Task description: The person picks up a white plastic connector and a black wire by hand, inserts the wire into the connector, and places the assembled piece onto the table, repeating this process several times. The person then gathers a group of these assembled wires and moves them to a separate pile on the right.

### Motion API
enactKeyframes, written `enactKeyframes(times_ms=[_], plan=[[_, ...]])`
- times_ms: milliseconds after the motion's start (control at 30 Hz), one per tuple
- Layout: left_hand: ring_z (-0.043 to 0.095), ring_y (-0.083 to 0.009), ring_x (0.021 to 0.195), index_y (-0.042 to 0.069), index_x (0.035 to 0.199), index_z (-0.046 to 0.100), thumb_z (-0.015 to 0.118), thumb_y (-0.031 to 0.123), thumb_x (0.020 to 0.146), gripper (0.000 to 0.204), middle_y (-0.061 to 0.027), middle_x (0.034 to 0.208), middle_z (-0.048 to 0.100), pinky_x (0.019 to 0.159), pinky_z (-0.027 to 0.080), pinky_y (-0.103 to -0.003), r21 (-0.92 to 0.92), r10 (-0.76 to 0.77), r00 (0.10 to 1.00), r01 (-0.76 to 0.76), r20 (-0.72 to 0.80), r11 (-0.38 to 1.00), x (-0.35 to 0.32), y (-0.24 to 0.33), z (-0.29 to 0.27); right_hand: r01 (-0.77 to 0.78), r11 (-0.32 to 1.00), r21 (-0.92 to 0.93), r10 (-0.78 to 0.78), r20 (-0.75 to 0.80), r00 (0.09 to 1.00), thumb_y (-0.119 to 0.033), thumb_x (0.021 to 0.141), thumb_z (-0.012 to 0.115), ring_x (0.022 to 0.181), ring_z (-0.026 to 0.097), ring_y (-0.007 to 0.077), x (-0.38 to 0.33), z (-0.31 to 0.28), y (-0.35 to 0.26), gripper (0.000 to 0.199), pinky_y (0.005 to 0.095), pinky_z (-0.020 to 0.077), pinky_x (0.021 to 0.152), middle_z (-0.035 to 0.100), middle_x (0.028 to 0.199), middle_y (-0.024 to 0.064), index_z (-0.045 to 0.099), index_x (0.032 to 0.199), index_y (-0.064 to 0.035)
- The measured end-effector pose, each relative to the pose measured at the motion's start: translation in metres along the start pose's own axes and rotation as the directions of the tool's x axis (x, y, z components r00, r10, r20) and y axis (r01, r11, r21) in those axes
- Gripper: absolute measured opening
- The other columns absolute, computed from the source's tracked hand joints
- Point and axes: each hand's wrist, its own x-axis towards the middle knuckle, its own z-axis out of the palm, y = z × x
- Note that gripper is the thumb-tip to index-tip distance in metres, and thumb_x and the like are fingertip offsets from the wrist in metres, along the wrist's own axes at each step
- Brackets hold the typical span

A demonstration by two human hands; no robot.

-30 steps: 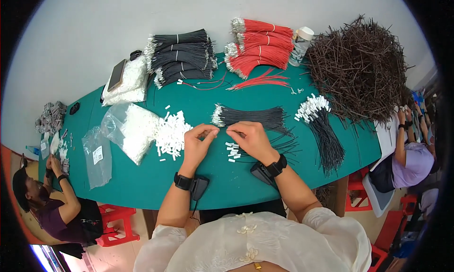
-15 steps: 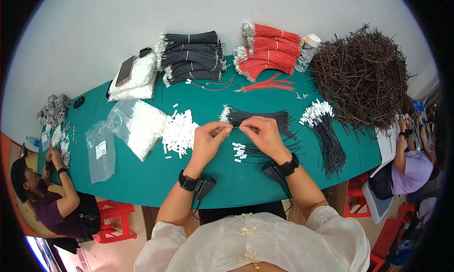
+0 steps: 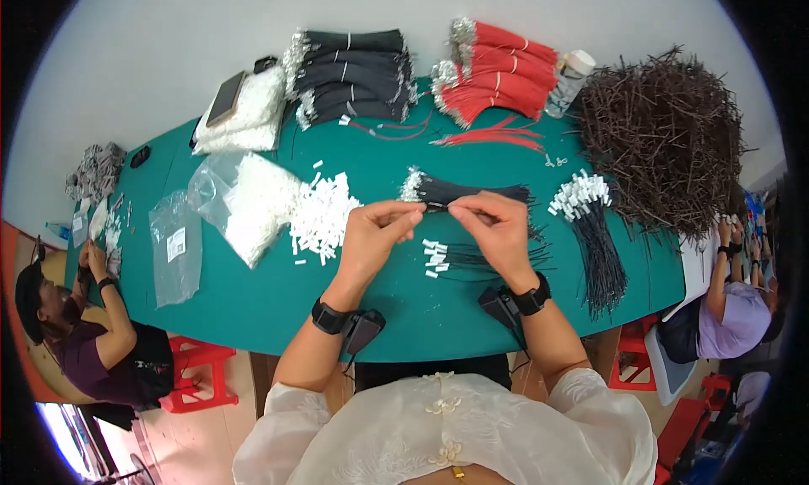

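Observation:
My left hand (image 3: 377,235) is closed in a pinch, thumb against fingertips; whatever it grips is too small to make out. Opposite it, my right hand (image 3: 499,225) pinches a thin black wire (image 3: 436,205), which shows in the short gap between the two hands. Just beyond lies a bundle of black wires (image 3: 472,192) with silvery ends at its left. Nearer me, partly under my right hand, are several loose black wires with white connectors (image 3: 436,255). Left of my left hand spreads a pile of small white connectors (image 3: 327,215).
A bag of white connectors (image 3: 257,207) and a flat plastic bag (image 3: 177,247) lie left. Black bundles (image 3: 354,76), red bundles (image 3: 506,72) and a bottle (image 3: 570,82) stand at the back. Right are connector-tipped wires (image 3: 594,249) and a large brown heap (image 3: 661,139). Co-workers sit at both sides.
Both hands have shifted slightly right and farther apart, with a wider gap between the fingertips. The whole view has tilted a little; the things on the table look unmoved.

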Motion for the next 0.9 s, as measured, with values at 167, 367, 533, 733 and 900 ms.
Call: enactKeyframes(times_ms=[167, 367, 533, 733, 900], plan=[[0.059, -0.0065, 0.074, 0.002, 0.117, 0.072, 0.067, 0.012, 0.096, 0.024, -0.0008, 0.08, 0.067, 0.069, 0.048, -0.021, -0.144, 0.039, 0.999, -0.037, 0.016, 0.989, -0.01, 0.003, 0.005, -0.053, 0.999, -0.006, 0.052, -0.035, 0.998, 0.001, 0.083, 0.076, 0.059, 0.045, 0.0026, -0.001, -0.001, -0.018, 0.007, 0.0211, 0.0296, 0.05, 0.061, 0.071, -0.0003, 0.074, 0.089, 0.0025], [0.059, -0.0067, 0.076, 0.002, 0.118, 0.072, 0.066, 0.011, 0.097, 0.024, -0.0015, 0.081, 0.067, 0.071, 0.048, -0.021, -0.132, -0.01, 0.999, 0.015, 0.033, 0.991, -0.018, 0.008, 0.004, 0.0, 0.999, -0.045, -0.001, -0.022, 1.0, 0.002, 0.08, 0.077, 0.057, 0.044, 0.0039, -0.003, -0.001, -0.017, 0.009, 0.0221, 0.0297, 0.05, 0.061, 0.069, 0.0008, 0.074, 0.089, 0.0014], [0.062, -0.0077, 0.077, 0.002, 0.119, 0.072, 0.066, 0.01, 0.097, 0.024, -0.0041, 0.084, 0.071, 0.072, 0.05, -0.022, -0.116, 0.0, 0.999, 0.006, 0.052, 0.993, -0.019, 0.008, 0.004, 0.027, 0.992, -0.12, -0.026, 0.012, 1.0, 0.002, 0.079, 0.077, 0.056, 0.044, 0.0057, -0.007, -0.002, -0.016, 0.01, 0.0226, 0.0309, 0.05, 0.061, 0.068, 0.0018, 0.074, 0.088, 0.0006], [0.066, -0.0097, 0.082, 0.002, 0.113, 0.073, 0.064, 0.008, 0.097, 0.019, -0.0089, 0.091, 0.074, 0.075, 0.053, -0.023, -0.149, -0.003, 0.998, 0.013, 0.067, 0.989, -0.018, 0.008, 0.006, 0.048, 0.992, -0.119, -0.049, -0.002, 0.999, 0.003, 0.078, 0.077, 0.057, 0.049, 0.0076, -0.008, -0.002, -0.018, 0.012, 0.0237, 0.0346, 0.05, 0.065, 0.072, 0.0032, 0.075, 0.09, -0.0007], [0.068, -0.012, 0.085, 0.0, 0.104, 0.072, 0.064, 0.007, 0.097, 0.013, -0.0108, 0.097, 0.075, 0.078, 0.054, -0.025, -0.26, -0.03, 0.999, 0.038, 0.035, 0.965, -0.017, 0.006, 0.009, 0.09, 0.985, -0.147, -0.092, -0.003, 0.996, 0.003, 0.079, 0.076, 0.059, 0.052, 0.0086, -0.01, -0.001, -0.017, 0.013, 0.0232, 0.0375, 0.051, 0.067, 0.075, 0.0043, 0.075, 0.091, -0.0009]])
